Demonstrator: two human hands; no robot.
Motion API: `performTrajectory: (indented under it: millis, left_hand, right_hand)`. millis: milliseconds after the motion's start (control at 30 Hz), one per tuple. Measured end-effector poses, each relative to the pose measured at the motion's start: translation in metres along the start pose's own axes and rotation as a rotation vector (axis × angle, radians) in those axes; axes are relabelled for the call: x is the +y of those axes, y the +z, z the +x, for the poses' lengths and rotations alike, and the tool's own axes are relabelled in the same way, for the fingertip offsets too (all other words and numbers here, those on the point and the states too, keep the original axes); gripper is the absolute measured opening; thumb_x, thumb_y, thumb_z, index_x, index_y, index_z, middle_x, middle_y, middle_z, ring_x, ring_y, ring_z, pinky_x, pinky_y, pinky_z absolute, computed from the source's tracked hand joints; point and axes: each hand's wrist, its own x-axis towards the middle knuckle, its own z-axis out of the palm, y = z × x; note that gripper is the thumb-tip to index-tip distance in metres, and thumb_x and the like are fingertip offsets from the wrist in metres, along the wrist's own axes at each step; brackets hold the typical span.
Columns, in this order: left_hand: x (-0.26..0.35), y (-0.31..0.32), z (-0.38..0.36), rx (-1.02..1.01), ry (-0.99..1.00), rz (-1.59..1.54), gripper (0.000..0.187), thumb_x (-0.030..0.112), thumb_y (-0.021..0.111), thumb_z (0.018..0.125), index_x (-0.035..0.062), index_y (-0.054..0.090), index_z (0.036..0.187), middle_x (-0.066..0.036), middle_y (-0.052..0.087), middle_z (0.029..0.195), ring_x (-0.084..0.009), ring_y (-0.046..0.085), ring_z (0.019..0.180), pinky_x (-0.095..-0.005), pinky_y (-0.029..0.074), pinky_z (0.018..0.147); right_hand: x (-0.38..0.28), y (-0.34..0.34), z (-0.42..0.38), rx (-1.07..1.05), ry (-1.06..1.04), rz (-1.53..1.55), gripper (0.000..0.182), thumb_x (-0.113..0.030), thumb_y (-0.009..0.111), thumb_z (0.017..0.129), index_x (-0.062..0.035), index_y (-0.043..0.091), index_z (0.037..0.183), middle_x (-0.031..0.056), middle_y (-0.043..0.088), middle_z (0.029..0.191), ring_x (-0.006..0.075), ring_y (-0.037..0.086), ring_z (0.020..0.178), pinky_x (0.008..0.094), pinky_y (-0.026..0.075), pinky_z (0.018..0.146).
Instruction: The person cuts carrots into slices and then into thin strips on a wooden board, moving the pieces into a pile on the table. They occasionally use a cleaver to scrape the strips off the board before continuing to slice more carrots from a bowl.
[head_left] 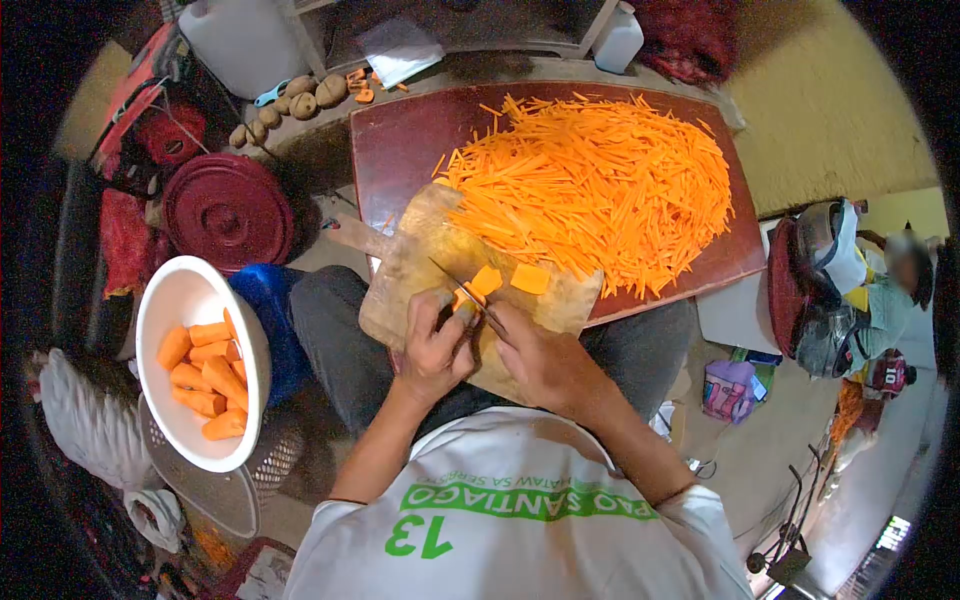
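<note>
My right hand (535, 355) is closed round the handle of a knife (452, 277), whose dark blade slants up and left across the wooden cutting board (412, 292). Curled fingers of my left hand (436, 345) press a piece of carrot (462, 298) against the board, close beside the blade. Just beyond the blade is a cut carrot slab (486, 280). Another carrot slab (530, 279) lies flat to its right. A large heap of carrot strips (610, 190) covers much of the dark red table (395, 140) and reaches onto the board's far edge.
At my left, a white basin (154, 400) holds several peeled carrots (222, 376). Behind it is a dark red lidded bucket (228, 210). Several brown root vegetables (331, 91) lie on a ledge near a blue peeler (268, 97). Bags (825, 270) crowd the right side.
</note>
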Motion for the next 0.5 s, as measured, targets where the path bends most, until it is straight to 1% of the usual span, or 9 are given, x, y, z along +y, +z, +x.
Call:
performTrajectory:
  millis: [67,167,267,367,500]
  left_hand:
    - [0.002,0.003,0.001,0.035,-0.002,0.014,0.036,-0.006,0.078,0.076,-0.0016,0.072,0.112,-0.023,0.061,0.115,-0.0425,0.062,0.103,-0.0482,0.053,0.088]
    - [0.007,0.003,0.002,0.049,-0.053,0.002,0.032,-0.006,0.078,0.08,-0.0016,0.072,0.111,-0.022,0.061,0.116,-0.0417,0.062,0.103,-0.048,0.053,0.089]
    - [0.005,0.001,-0.001,0.032,-0.056,0.009,0.029,-0.006,0.078,0.082,-0.0022,0.072,0.11,-0.022,0.06,0.117,-0.0415,0.062,0.104,-0.048,0.052,0.091]
    - [0.002,0.001,-0.004,0.017,-0.056,0.001,0.03,-0.007,0.076,0.081,-0.0025,0.072,0.11,-0.022,0.06,0.117,-0.0415,0.062,0.105,-0.048,0.052,0.091]
    - [0.004,-0.001,-0.004,-0.025,-0.08,-0.01,0.035,-0.008,0.074,0.077,-0.0023,0.073,0.111,-0.022,0.06,0.117,-0.041,0.061,0.106,-0.0475,0.052,0.091]
  right_hand:
    - [0.006,0.002,0.002,0.066,-0.07,-0.016,0.044,-0.015,0.058,0.106,-0.0033,0.05,0.147,0.0309,0.069,0.117,0.0484,0.069,0.111,0.0537,0.057,0.089]
    - [0.014,-0.01,0.006,0.037,-0.013,0.159,0.042,-0.015,0.059,0.106,-0.0018,0.054,0.146,0.0311,0.069,0.12,0.0477,0.069,0.112,0.0514,0.056,0.092]
    - [0.014,-0.01,0.0,0.101,-0.083,0.165,0.044,-0.015,0.06,0.106,-0.0012,0.054,0.147,0.0296,0.071,0.121,0.0468,0.07,0.114,0.0497,0.056,0.092]
    - [-0.002,-0.012,-0.014,0.195,-0.139,0.126,0.044,-0.016,0.06,0.106,-0.0013,0.055,0.147,0.028,0.071,0.122,0.0462,0.07,0.113,0.0488,0.056,0.093]
    - [-0.013,-0.015,-0.027,0.138,-0.166,-0.024,0.045,-0.017,0.058,0.107,-0.0032,0.052,0.15,0.0285,0.07,0.125,0.0463,0.07,0.115,0.0505,0.056,0.093]
